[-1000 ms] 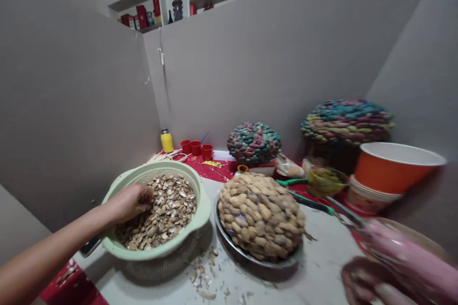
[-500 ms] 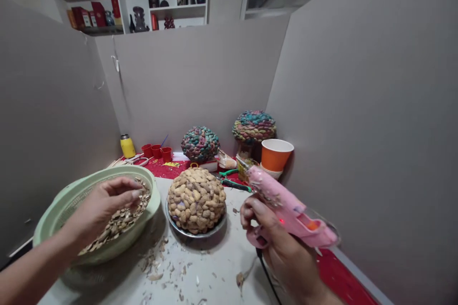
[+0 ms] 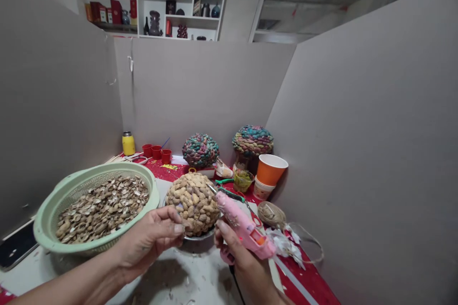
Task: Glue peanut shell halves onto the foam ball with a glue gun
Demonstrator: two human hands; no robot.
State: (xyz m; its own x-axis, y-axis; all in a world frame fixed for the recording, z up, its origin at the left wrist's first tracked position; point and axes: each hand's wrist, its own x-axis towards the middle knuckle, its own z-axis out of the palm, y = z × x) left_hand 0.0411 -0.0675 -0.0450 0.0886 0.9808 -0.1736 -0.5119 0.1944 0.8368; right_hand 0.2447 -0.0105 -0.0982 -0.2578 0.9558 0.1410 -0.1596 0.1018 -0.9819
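Observation:
My right hand (image 3: 243, 259) grips a pink hot glue gun (image 3: 243, 221), its metal nozzle pointing up and left beside the peanut-covered dome. A red light glows on the gun's body, and a black cord hangs below. The dome (image 3: 195, 198), covered in peanut shells with small purple gaps, sits in a shallow metal dish (image 3: 205, 235). At the dome's lower left, my left hand (image 3: 157, 236) is closed in a pinch; what lies between the fingertips is too small to make out. Left of it stands a green basin with a strainer (image 3: 46, 226), holding loose peanut shells (image 3: 103, 205).
Behind stand two multicoloured shell-covered domes (image 3: 200, 150) (image 3: 252, 140), red cups (image 3: 156, 152), a yellow bottle (image 3: 128, 143) and green-handled pliers (image 3: 229, 194). Orange paper cup (image 3: 271, 170), twine (image 3: 272, 214) and white scraps (image 3: 286, 244) lie right. Grey partitions (image 3: 200, 86) enclose the table. A phone (image 3: 16, 250) lies left.
My left hand has moved from over the basin rightward to the dome. My right hand has brought the glue gun left and lower, its nozzle now beside the dome. The view has shifted slightly.

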